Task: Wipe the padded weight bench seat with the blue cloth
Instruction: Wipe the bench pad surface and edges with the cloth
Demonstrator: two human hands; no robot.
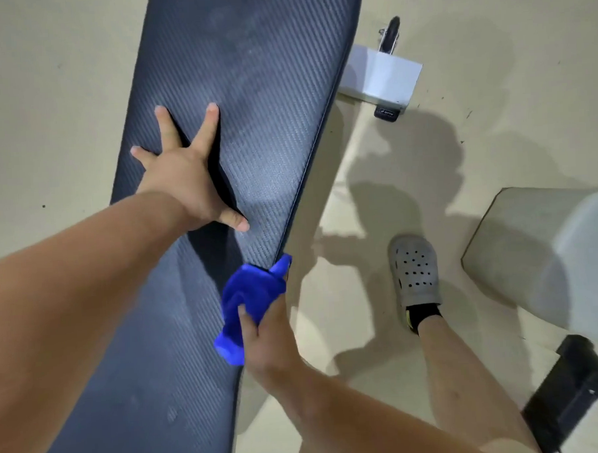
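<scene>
The long padded bench seat [250,91], dark with a woven carbon-like texture, runs from the top centre down to the bottom left. My left hand [189,173] lies flat on its middle with the fingers spread, holding nothing. The bright blue cloth [249,297] is bunched up at the seat's right edge, partly hanging over the side. My right hand [268,337] grips the cloth from below and presses it against that edge.
A white bench foot with a small black wheel [383,75] stands on the beige floor [44,83] to the upper right. My foot in a grey clog [414,272] is right of the bench. A grey block [545,260] and a black bracket [569,396] sit at far right.
</scene>
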